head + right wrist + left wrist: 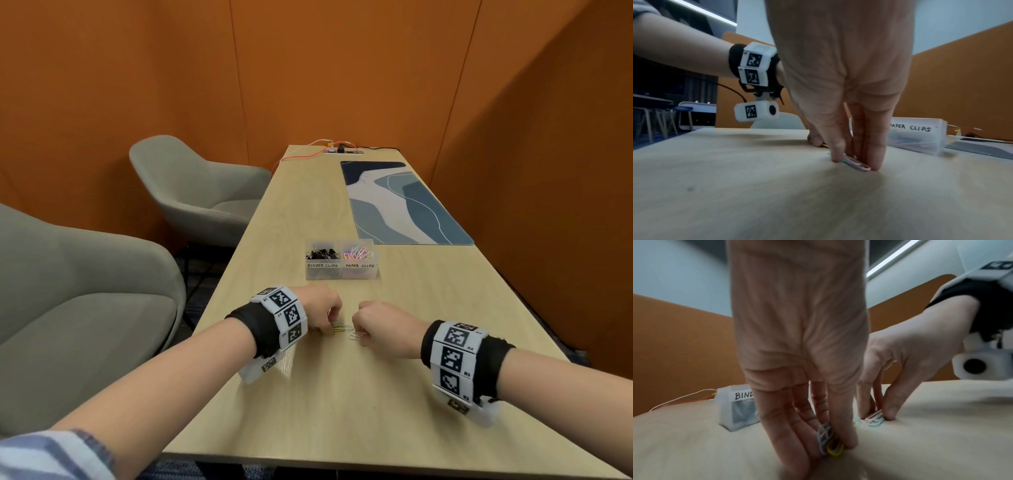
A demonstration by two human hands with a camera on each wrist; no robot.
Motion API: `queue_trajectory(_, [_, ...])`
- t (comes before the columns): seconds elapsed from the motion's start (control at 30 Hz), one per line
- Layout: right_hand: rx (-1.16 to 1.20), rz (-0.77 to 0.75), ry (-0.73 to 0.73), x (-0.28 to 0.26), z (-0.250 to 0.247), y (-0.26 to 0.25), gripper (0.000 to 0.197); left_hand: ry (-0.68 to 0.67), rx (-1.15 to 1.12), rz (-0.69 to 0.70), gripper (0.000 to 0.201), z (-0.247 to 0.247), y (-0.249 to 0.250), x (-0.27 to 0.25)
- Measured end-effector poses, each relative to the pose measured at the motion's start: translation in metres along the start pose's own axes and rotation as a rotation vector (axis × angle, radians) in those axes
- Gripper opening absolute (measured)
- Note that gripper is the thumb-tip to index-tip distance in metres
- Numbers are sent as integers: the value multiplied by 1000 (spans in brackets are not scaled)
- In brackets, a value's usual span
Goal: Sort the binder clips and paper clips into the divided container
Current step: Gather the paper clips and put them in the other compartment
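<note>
A clear divided container (342, 270) stands mid-table, labelled BINDER CLIPS on its left half and PAPER CLIPS on its right; black binder clips (321, 254) and coloured paper clips (358, 254) lie inside. Nearer me, both hands point fingers down onto the table. My left hand (323, 317) pinches a small bunch of grey and yellow paper clips (830, 443) against the wood. My right hand (373, 325) pinches pink and pale blue paper clips (856, 164) between thumb and fingers, also on the tabletop. The two hands are a few centimetres apart.
A blue and white patterned mat (400, 202) lies beyond the container at the right. A power strip with orange and white cables (342, 150) sits at the table's far end. Two grey armchairs (191, 192) stand left of the table. Orange walls close in on all sides.
</note>
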State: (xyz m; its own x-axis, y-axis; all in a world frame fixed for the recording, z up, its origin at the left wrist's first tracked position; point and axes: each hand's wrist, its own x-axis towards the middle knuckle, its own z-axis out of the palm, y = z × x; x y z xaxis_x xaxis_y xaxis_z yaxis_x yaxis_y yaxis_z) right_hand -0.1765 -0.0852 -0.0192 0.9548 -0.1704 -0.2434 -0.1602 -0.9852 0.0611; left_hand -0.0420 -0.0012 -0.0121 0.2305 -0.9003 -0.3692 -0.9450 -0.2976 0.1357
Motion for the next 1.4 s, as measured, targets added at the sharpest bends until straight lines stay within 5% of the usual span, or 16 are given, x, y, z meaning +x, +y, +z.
queue_trajectory(0.37, [-175,25,-89,9,-9,-20,28,-95,-178,-36,18,6,-23,2])
queue_trajectory(0.5, [109,143,-74,11,-18,6,12,-41,-136,-38,16,6,-30,2])
queue_trajectory(0.73, [779,419,44,4,-20,61,15,-16,-312,-66,22,-27,-25,15])
queue_trajectory(0.9, [945,475,105,1,-9,74,14,273,-675,-257,25,-69,-16,56])
queue_trajectory(1.07, [1027,449,134,0,-7,74,16,355,-666,-409,21,-78,-7,87])
queue_trajectory(1.13, [1046,447,153,2,-10,74,18,382,-656,-426,13,-79,-7,93])
queue_trajectory(1.27, [1082,486,215,12,-21,75,22,358,-730,-414,30,-80,-7,97])
queue_trajectory(1.4, [1150,560,323,40,-42,85,23,455,-865,-332,15,-81,-11,87])
